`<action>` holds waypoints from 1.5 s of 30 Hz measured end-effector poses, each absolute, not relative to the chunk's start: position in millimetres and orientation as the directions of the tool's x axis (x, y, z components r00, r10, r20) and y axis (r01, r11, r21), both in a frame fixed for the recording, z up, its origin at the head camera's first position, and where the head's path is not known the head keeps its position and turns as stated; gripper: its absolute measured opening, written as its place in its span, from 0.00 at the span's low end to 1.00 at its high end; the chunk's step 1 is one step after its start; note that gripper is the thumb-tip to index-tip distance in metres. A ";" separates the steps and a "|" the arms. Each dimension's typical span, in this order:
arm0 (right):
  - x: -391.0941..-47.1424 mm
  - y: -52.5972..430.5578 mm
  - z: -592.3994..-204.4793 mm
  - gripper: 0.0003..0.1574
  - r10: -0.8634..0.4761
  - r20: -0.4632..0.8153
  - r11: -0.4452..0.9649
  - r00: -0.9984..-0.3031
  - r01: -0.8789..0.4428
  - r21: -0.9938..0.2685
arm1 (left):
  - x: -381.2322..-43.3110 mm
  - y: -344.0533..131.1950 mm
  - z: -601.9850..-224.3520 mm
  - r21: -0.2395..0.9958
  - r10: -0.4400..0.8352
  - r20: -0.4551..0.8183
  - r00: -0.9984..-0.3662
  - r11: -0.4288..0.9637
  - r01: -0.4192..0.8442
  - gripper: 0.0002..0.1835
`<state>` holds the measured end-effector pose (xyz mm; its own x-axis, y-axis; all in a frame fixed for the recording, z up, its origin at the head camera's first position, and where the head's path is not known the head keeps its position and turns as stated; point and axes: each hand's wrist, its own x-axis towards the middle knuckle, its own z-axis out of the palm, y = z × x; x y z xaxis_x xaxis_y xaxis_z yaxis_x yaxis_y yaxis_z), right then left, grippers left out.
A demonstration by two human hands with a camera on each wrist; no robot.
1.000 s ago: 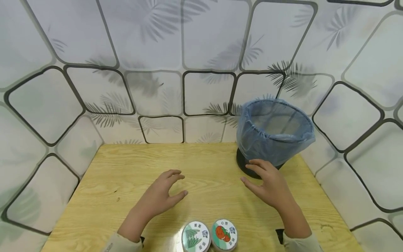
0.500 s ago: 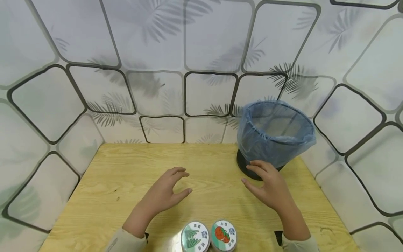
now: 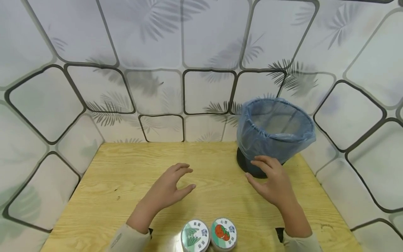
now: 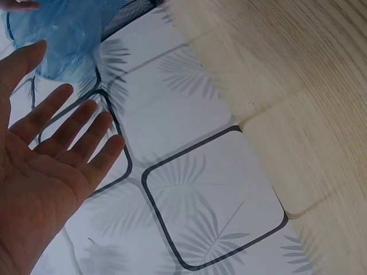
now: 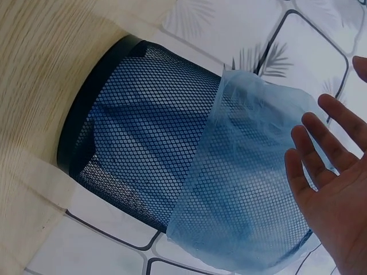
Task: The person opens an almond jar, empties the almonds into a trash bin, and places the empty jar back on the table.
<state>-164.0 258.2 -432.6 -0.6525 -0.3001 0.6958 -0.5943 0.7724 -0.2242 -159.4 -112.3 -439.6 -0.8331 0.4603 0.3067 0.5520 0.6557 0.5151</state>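
My left hand (image 3: 168, 189) hovers over the left middle of the table, its fingers loosely bent and holding nothing. On the other side my right hand (image 3: 272, 180), also holding nothing, is in front of a black mesh waste bin (image 5: 149, 126). A blue plastic bag (image 3: 267, 147) lines that bin and folds over its rim. Two round containers stand side by side at the near edge of the head view: one with a green plant-leaf lid (image 3: 195, 236), the other with a red fruit or vegetable lid (image 3: 224, 233). Neither hand touches them.
The wooden table (image 3: 132, 164) meets a patterned wall (image 3: 207, 92) at the back. More patterned walls rise on the left and right sides. The bin stands in the back right corner.
My left hand has shifted slightly to the right and forward. My right hand has moved a little right and forward. The bin and the two containers stay in place.
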 end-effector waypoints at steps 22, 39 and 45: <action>-174.4 264.1 -425.7 0.23 -0.068 0.907 0.721 -0.415 -0.649 -0.243 | -171.4 -100.4 -430.5 0.510 0.485 0.382 -0.787 0.600 0.617 0.24; -181.4 273.0 -407.6 0.23 0.002 0.957 0.764 -0.291 -0.617 -0.190 | -175.1 -79.3 -424.1 0.533 0.505 0.414 -0.757 0.539 0.651 0.20; -186.7 273.7 -400.9 0.24 0.016 0.965 0.776 -0.262 -0.606 -0.178 | -177.0 -73.4 -419.7 0.555 0.515 0.416 -0.750 0.509 0.658 0.20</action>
<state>-186.7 273.7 -400.9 -0.2624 0.0162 0.9648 -0.6055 0.7757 -0.1777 -177.0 -73.4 -419.7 -0.7495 0.5153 0.4156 0.6577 0.5089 0.5554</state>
